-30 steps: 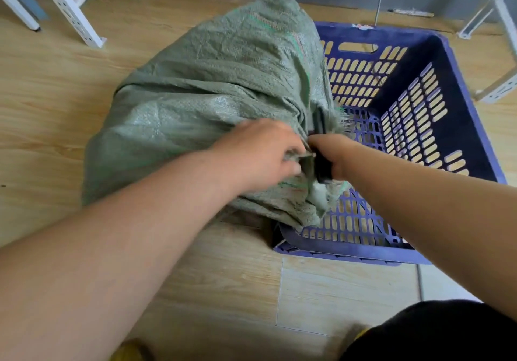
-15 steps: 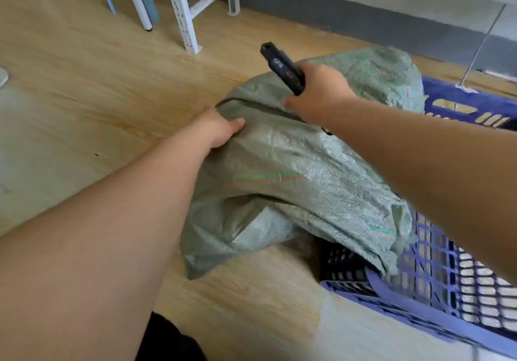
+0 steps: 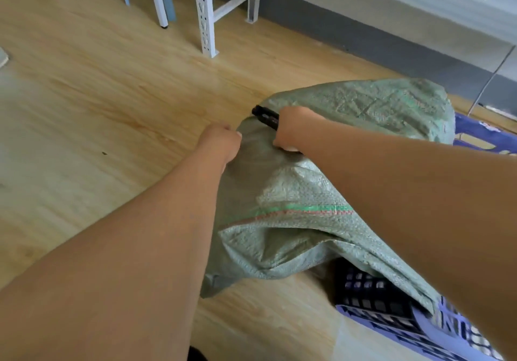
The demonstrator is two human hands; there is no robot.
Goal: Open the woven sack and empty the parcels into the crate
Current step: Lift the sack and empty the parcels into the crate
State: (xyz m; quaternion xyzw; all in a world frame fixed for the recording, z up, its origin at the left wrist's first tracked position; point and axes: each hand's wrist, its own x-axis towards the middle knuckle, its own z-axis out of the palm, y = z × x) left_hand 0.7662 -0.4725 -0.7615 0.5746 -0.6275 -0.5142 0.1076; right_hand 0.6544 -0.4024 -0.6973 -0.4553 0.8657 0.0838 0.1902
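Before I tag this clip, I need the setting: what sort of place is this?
Probably a parcel-sorting or storage room: a woven sack tipped over a blue plastic crate on a wood-look floor, with perforated white metal racking legs behind.

Wooden floor [image 3: 112,103] under crate [image 3: 397,330]

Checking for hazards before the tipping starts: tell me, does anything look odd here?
Yes: the right hand grips a black tool while also clutching the woven sack, beside the left hand.
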